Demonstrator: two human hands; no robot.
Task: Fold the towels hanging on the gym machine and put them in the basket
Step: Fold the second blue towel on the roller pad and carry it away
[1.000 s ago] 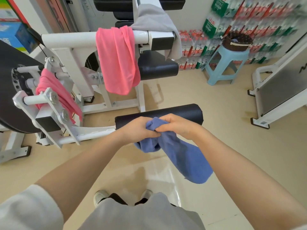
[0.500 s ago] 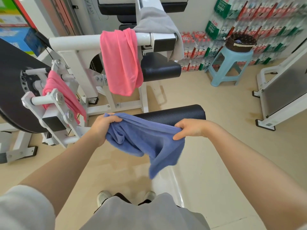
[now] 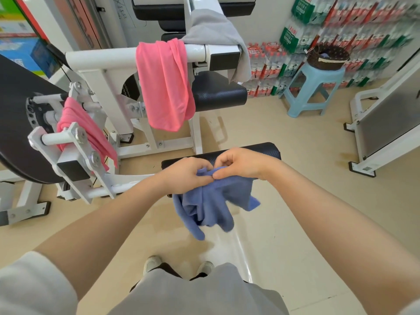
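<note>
A blue towel (image 3: pixel 213 201) hangs bunched in front of me, over the black roller pad (image 3: pixel 268 150). My left hand (image 3: pixel 186 176) and my right hand (image 3: pixel 241 163) meet at its top edge, and both pinch the cloth there. A pink towel (image 3: pixel 164 85) is draped over the white bar of the gym machine (image 3: pixel 100 59). A second pink towel (image 3: pixel 88 130) hangs on the lower left arm. A grey towel (image 3: pixel 213 30) lies over the upright post. The dark woven basket (image 3: pixel 329 56) stands on a light blue stool (image 3: pixel 314 87) at the back right.
Stacked packs of bottled water (image 3: pixel 363 30) line the back wall behind the stool. Another white machine frame (image 3: pixel 386 114) stands at the right. A black weight disc (image 3: pixel 13 123) fills the left edge. My shoes (image 3: pixel 179 267) show on the beige floor below.
Half a second ago my hands held the blue towel spread wide apart. They have now come together at the top, so the towel hangs doubled and bunched below them.
</note>
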